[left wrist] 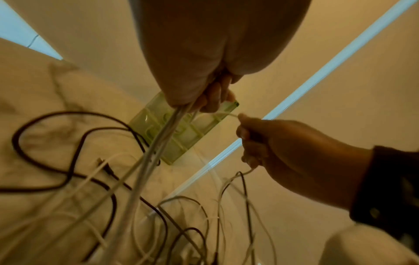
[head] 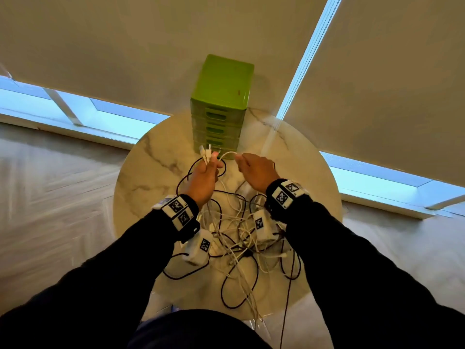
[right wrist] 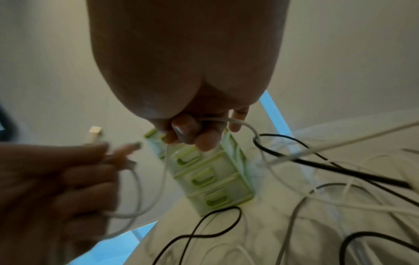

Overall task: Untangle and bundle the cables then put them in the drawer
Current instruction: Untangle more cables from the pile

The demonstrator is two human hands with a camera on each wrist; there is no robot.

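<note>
A tangle of white and black cables (head: pixel 239 238) lies on the round marble table (head: pixel 141 187). My left hand (head: pixel 205 176) grips a bunch of white cables, their plug ends (head: pixel 206 153) sticking up past the fingers. The bunch (left wrist: pixel 156 148) hangs down from the fist in the left wrist view. My right hand (head: pixel 254 170) pinches one white cable (head: pixel 227 154) that arcs across to the left hand; the right wrist view shows the fingers (right wrist: pixel 192 132) curled round the cable (right wrist: pixel 238 122). A green drawer unit (head: pixel 221 102) stands just behind both hands, all its drawers closed.
The table's far edge meets pale roller blinds (head: pixel 125 46) over a window. Cables trail over the table's near edge (head: pixel 254 321) toward me. A black cable loop (right wrist: pixel 211 231) lies in front of the drawer unit (right wrist: pixel 211 181). Pale wood floor (head: pixel 50 197) surrounds the table.
</note>
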